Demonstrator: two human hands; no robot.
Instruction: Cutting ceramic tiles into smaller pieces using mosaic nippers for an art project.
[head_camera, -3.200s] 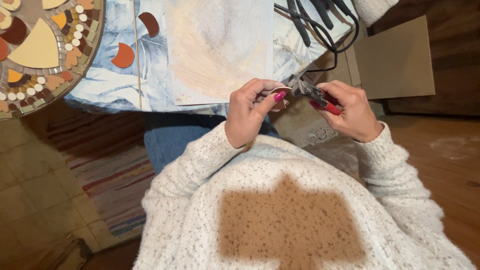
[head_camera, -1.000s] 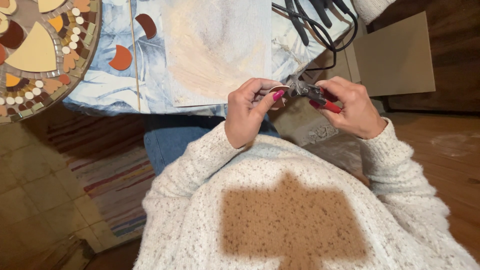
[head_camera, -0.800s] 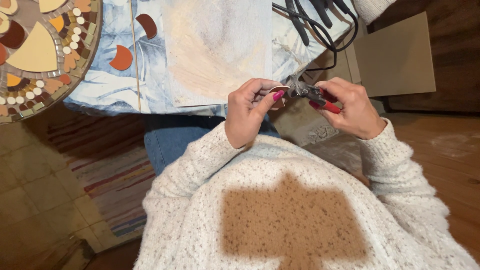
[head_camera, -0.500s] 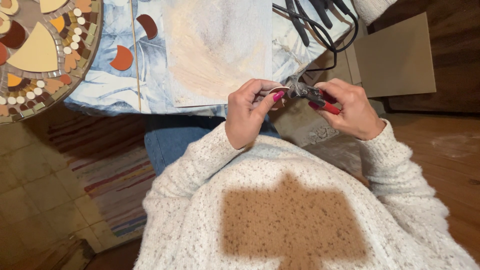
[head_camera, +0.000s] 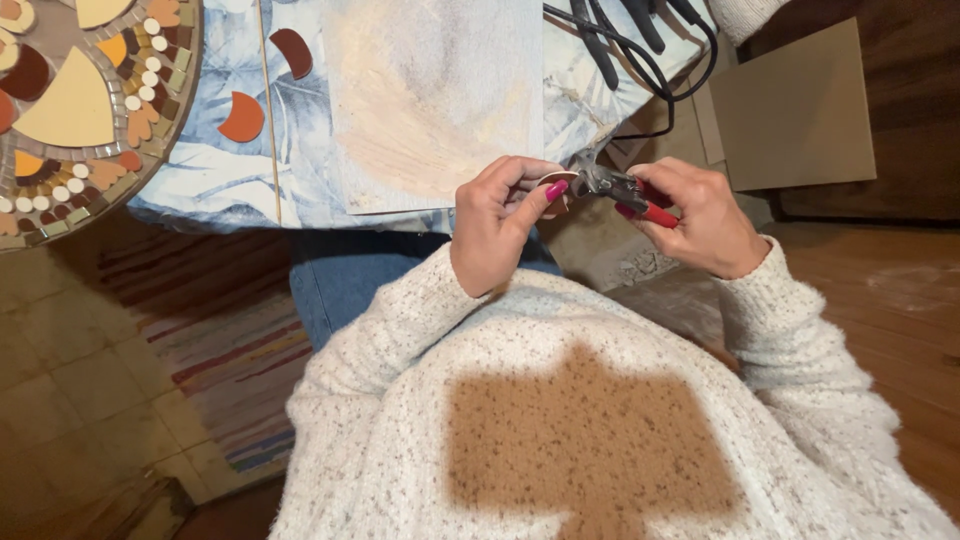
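Observation:
My left hand (head_camera: 495, 225) pinches a small pale tile piece (head_camera: 556, 181) between thumb and fingers, just off the table's near edge. My right hand (head_camera: 700, 215) grips red-handled tile nippers (head_camera: 622, 190), whose metal jaws meet the edge of the tile piece. Both hands hover above my lap, over my speckled white sweater and blue jeans.
A round mosaic (head_camera: 75, 105) of tan, orange and brown pieces lies at the top left on a blue-patterned cloth (head_camera: 210, 170). Two loose curved tile pieces (head_camera: 242, 117) and a beige board (head_camera: 430, 95) sit nearby. Black tools and cables (head_camera: 625, 45) lie at top right. Striped rug below.
Both hands have stayed nearly still; the nippers and tile piece shift only slightly between the fingers.

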